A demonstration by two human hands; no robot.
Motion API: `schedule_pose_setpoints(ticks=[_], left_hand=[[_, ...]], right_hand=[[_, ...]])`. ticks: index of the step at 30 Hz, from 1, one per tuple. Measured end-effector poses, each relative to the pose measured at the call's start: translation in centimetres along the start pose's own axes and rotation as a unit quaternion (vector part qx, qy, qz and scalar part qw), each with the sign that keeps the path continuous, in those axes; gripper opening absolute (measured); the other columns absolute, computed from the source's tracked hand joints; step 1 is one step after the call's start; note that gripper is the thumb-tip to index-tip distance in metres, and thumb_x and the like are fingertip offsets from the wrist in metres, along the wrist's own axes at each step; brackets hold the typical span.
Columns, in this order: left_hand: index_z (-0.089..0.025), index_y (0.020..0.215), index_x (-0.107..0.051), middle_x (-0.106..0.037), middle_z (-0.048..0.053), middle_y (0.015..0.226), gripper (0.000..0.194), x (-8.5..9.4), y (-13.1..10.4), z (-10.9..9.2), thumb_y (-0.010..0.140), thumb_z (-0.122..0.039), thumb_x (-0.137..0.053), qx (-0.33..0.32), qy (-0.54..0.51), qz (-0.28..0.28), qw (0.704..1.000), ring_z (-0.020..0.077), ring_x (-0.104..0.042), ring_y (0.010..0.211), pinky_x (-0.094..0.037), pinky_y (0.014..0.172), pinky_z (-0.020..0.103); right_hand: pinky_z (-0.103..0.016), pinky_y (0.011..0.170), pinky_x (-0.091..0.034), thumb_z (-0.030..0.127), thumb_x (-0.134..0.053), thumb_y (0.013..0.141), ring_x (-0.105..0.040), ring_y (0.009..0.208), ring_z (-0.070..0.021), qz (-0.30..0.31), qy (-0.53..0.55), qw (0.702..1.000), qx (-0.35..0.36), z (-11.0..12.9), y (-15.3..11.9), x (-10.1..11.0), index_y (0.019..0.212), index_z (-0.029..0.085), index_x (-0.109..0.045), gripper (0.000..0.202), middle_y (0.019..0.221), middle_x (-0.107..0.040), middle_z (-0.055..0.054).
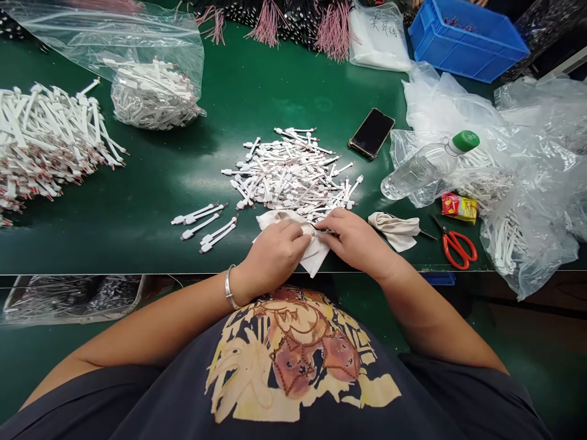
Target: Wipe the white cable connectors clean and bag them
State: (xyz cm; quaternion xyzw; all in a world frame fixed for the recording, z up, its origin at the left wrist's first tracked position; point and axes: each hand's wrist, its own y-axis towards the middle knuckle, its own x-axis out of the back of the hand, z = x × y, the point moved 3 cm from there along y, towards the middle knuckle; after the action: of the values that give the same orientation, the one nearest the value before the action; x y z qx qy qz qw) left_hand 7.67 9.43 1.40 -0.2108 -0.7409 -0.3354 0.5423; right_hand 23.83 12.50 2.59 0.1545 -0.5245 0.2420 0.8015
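A white cloth (315, 258) lies at the table's front edge, partly hidden beneath my hands. My left hand (277, 253), with a silver bangle on its wrist, is closed on this cloth with curled fingers. Close beside it, the fingertips of my right hand (355, 239) are pinched together over the cloth; the small thing between them is too hidden to name. Just beyond both hands spreads a pile of short white cables (293, 171) with connector ends and reddish bare tips. Several separate cables (202, 214) lie in a loose group to the left.
At left are a larger cable heap (46, 140) and a clear bag of cables (156, 95). Rightward lie a phone (372, 132), water bottle (422, 168), second cloth (395, 229), red-handled scissors (458, 247), snack packet (459, 208) and plastic bags (527, 214). A blue bin (468, 46) stands behind.
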Motion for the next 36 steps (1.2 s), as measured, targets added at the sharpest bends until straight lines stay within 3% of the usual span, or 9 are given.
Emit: schedule_pose_setpoints(ticks=[6, 10, 14, 19, 25, 28, 31, 34, 36], left_hand=[[-0.013, 0.088, -0.062, -0.055, 0.007, 0.077, 0.022, -0.7, -0.2, -1.5, 0.093, -0.016, -0.041, -0.103, -0.021, 0.031, 0.994, 0.0178, -0.045, 0.069, -0.039, 0.063, 0.033], [-0.012, 0.085, -0.063, -0.056, 0.01, 0.085, 0.021, -1.0, -0.1, -1.6, 0.091, -0.016, -0.043, -0.1, -0.037, 0.037, 0.994, 0.0198, -0.046, 0.077, -0.042, 0.068, 0.035], [-0.013, 0.096, -0.064, -0.054, 0.008, 0.082, 0.023, -0.8, -0.3, -1.3, 0.092, -0.018, -0.042, -0.081, -0.032, 0.054, 0.995, 0.0196, -0.045, 0.074, -0.04, 0.065, 0.034], [-0.015, 0.099, -0.064, -0.053, 0.007, 0.081, 0.025, -0.4, -0.4, -1.0, 0.093, -0.02, -0.04, -0.063, -0.055, 0.045, 0.996, 0.0183, -0.045, 0.074, -0.04, 0.065, 0.032], [-0.016, 0.104, -0.062, -0.055, 0.007, 0.084, 0.023, -0.6, -0.5, -0.7, 0.093, -0.019, -0.042, -0.061, -0.081, 0.042, 0.994, 0.0187, -0.049, 0.079, -0.045, 0.071, 0.033], [-0.018, 0.107, -0.06, -0.057, 0.006, 0.087, 0.021, -0.8, -0.5, -0.1, 0.092, -0.018, -0.046, -0.076, -0.098, 0.019, 0.992, 0.0174, -0.052, 0.079, -0.047, 0.072, 0.032], [-0.018, 0.114, -0.056, -0.058, 0.007, 0.093, 0.024, -0.3, -0.5, 0.4, 0.09, -0.016, -0.05, -0.099, -0.113, -0.045, 0.988, 0.0165, -0.055, 0.083, -0.049, 0.073, 0.029], [-0.019, 0.116, -0.055, -0.058, 0.007, 0.093, 0.028, 0.5, -1.0, 1.2, 0.089, -0.012, -0.051, -0.1, -0.113, -0.096, 0.984, 0.0163, -0.057, 0.084, -0.05, 0.073, 0.029], [-0.021, 0.114, -0.056, -0.06, 0.006, 0.094, 0.029, 1.0, -1.7, 2.1, 0.087, -0.012, -0.052, -0.095, -0.104, -0.119, 0.983, 0.0173, -0.059, 0.084, -0.05, 0.074, 0.03]], right_hand=[[-0.035, 0.067, -0.039, 0.01, -0.044, 0.088, -0.051, 0.088, -0.0273, 0.108, -0.221, 0.966, 0.08, 3.1, 0.6, -0.1, 0.086, 0.012, -0.063, 0.018, 0.089, -0.059, -0.014], [-0.035, 0.067, -0.04, 0.012, -0.04, 0.091, -0.052, 0.088, -0.0265, 0.13, -0.211, 0.965, 0.084, 3.7, 1.3, -0.1, 0.094, 0.011, -0.06, 0.021, 0.091, -0.061, -0.014], [-0.033, 0.079, -0.042, 0.01, -0.046, 0.088, -0.054, 0.092, -0.0219, 0.105, -0.101, 0.987, 0.071, 2.1, 1.6, 0.9, 0.104, 0.012, -0.059, 0.021, 0.097, -0.062, -0.011], [-0.033, 0.086, -0.044, 0.013, -0.045, 0.091, -0.055, 0.094, -0.018, -0.052, 0.047, 0.996, 0.06, 0.6, 1.7, 3.3, 0.11, 0.015, -0.06, 0.025, 0.097, -0.062, -0.009], [-0.033, 0.088, -0.047, 0.021, -0.048, 0.091, -0.058, 0.094, -0.0163, -0.213, 0.175, 0.96, 0.043, 1.1, 0.7, 4.3, 0.091, 0.021, -0.061, 0.013, 0.092, -0.064, -0.006], [-0.031, 0.087, -0.048, 0.029, -0.05, 0.091, -0.06, 0.092, -0.0149, -0.303, 0.231, 0.925, 0.005, 0.8, -1.0, 5.2, 0.091, 0.022, -0.059, 0.012, 0.092, -0.065, -0.004], [-0.027, 0.075, -0.052, 0.036, -0.049, 0.091, -0.063, 0.087, -0.014, -0.398, 0.297, 0.866, -0.058, -0.9, -3.9, 6.1, 0.097, 0.022, -0.055, 0.016, 0.099, -0.065, -0.005], [-0.025, 0.062, -0.052, 0.04, -0.044, 0.092, -0.066, 0.086, -0.0142, -0.487, 0.33, 0.795, -0.148, -4.8, -8.1, 6.5, 0.098, 0.022, -0.05, 0.02, 0.117, -0.062, -0.008], [-0.024, 0.057, -0.051, 0.042, -0.042, 0.091, -0.066, 0.089, -0.0159, -0.539, 0.263, 0.761, -0.247, -8.5, -11.5, 6.9, 0.094, 0.021, -0.048, 0.022, 0.122, -0.06, -0.01]])
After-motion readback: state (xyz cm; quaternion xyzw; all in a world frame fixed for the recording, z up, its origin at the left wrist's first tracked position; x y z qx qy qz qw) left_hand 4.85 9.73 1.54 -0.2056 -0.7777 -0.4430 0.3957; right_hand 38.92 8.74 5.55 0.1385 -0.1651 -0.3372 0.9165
